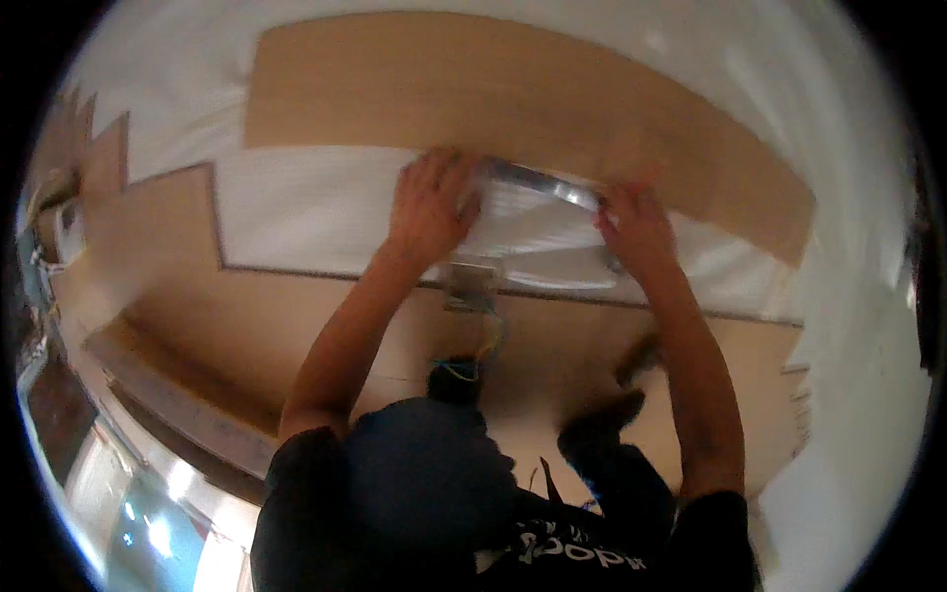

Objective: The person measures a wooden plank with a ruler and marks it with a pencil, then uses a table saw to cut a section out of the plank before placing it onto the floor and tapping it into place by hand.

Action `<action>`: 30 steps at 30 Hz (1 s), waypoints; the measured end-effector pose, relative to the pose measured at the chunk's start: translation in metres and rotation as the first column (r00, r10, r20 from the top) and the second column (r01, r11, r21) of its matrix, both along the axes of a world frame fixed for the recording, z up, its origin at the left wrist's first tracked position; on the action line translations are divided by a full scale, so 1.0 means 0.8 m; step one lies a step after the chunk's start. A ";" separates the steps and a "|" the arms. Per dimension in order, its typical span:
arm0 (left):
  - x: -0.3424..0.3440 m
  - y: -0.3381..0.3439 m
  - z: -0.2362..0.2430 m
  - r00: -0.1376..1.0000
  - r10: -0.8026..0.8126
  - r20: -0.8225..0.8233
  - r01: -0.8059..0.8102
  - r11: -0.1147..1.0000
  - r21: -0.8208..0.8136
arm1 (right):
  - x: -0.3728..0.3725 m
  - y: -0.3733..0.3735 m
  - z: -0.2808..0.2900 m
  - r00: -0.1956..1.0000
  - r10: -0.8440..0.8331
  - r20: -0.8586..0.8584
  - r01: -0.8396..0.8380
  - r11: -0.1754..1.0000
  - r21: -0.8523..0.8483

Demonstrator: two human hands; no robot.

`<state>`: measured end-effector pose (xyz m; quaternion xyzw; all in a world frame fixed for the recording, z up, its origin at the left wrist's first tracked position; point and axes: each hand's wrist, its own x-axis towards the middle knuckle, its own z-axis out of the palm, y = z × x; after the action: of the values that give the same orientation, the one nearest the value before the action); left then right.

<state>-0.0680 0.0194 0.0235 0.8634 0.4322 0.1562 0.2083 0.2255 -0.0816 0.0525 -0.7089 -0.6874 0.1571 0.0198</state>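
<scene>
My left hand (436, 202), fingers curled, is at the lower edge of a long light-brown plank (513, 74); what it grips is unclear. A shiny metal strip (538, 185) runs along that edge between my hands. My right hand (636, 222) is closed at the strip's right end, slightly blurred. Below my left hand a small square box (472, 283) with thin coloured wires sits at the border of white sheeting (306, 207) and laid brown boards (385, 326).
My dark shoes (597, 419) and clothed knees are below. A blurred dark object (636, 360) lies by my right forearm. Boards with stepped ends (168, 217) reach left, a long dark bar (187, 385) curves at lower left, and bright panes (148, 523) show beyond.
</scene>
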 end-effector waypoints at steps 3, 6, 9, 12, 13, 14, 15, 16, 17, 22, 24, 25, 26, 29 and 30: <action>-0.101 0.086 -0.035 0.938 0.342 0.049 -0.346 0.933 0.103 | 0.019 -0.090 0.045 0.978 -0.090 -0.187 0.080 0.995 -0.062; -0.202 0.148 -0.070 0.738 0.669 -0.084 -0.585 0.697 0.415 | 0.012 -0.235 0.051 0.923 -0.249 -0.292 0.154 0.937 -0.313; -0.309 0.196 -0.117 0.664 0.627 -0.408 -0.486 0.776 0.401 | -0.012 -0.384 0.025 0.943 -0.221 -0.248 0.051 0.835 -0.548; -0.276 0.226 -0.121 0.791 0.367 -0.490 -0.333 0.930 0.157 | -0.082 -0.391 0.026 0.982 -0.156 -0.103 0.058 0.776 -0.628; -0.301 0.231 -0.133 0.800 0.396 -0.451 -0.379 0.916 0.133 | -0.094 -0.380 0.034 0.994 -0.057 -0.092 -0.007 0.818 -0.575; -0.320 0.237 -0.146 0.810 0.421 -0.409 -0.416 0.903 0.105 | -0.093 -0.381 0.037 0.996 0.002 -0.093 -0.048 0.865 -0.500; -0.317 0.245 -0.156 0.782 0.403 -0.476 -0.397 0.910 0.119 | -0.092 -0.383 0.037 0.994 0.065 -0.083 -0.094 0.904 -0.418; -0.309 0.258 -0.161 0.756 0.381 -0.532 -0.368 0.920 0.135 | -0.086 -0.393 0.027 0.992 0.087 -0.092 -0.112 0.943 -0.315; -0.308 0.265 -0.157 0.722 0.298 -0.625 -0.289 0.950 0.119 | -0.092 -0.397 0.016 0.989 0.112 -0.097 -0.130 0.971 -0.203; -0.270 0.270 -0.072 0.606 0.748 -0.272 -0.767 0.457 -0.451 | -0.056 -0.287 0.068 0.771 -0.595 -0.227 0.404 0.733 -0.548; -0.301 0.273 -0.022 0.642 0.720 -0.264 -0.758 0.543 -0.360 | 0.009 -0.264 0.010 0.148 -0.756 -0.638 0.613 0.577 -0.540; -0.322 0.273 0.004 0.695 0.651 -0.305 -0.718 0.646 -0.260 | 0.043 -0.251 -0.022 -0.270 -0.601 -0.752 0.630 0.480 -0.610; -0.352 0.269 0.025 0.721 0.591 -0.361 -0.671 0.726 -0.151 | 0.070 -0.206 -0.018 -0.656 -0.531 -0.537 0.470 0.270 -0.840; -0.331 0.216 0.132 0.779 0.370 -0.506 -0.345 0.927 0.146 | 0.112 -0.160 0.006 -0.462 -0.269 -0.845 0.666 0.524 -0.531; -0.328 0.182 0.187 0.813 0.277 -0.512 -0.141 0.947 0.289 | 0.117 -0.147 0.016 0.094 -0.208 -0.974 0.717 0.693 -0.079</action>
<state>-0.3301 0.1649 0.1727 0.8371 0.5445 -0.0239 -0.0469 0.3189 -0.1992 0.0656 -0.6293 -0.2769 0.3730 0.6231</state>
